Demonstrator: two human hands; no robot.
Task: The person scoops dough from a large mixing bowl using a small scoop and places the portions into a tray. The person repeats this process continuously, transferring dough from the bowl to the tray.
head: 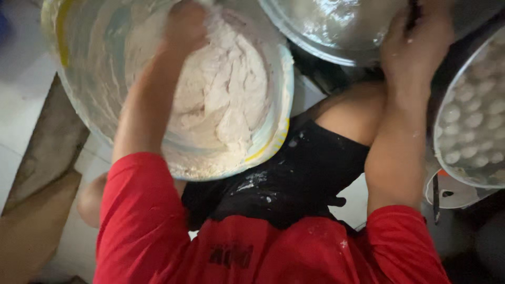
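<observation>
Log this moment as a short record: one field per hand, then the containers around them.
left hand: sunk in the white dough, fingers hidden
right hand: flour-dusted, at the edge of the empty metal bowl, grip unclear
bucket: pale plastic, holds the dough, walls smeared
tray: round metal, filled with small white dough balls
clothing: red sleeves, black shorts speckled with flour

A round metal tray [476, 131] filled with rows of small white dough balls [473, 105] is seen at the right edge. Under it, a white lid [452, 194] is partly shown. A pale tiled floor [21, 94] and a brown wooden plank [47, 152] are seen at the left.
</observation>
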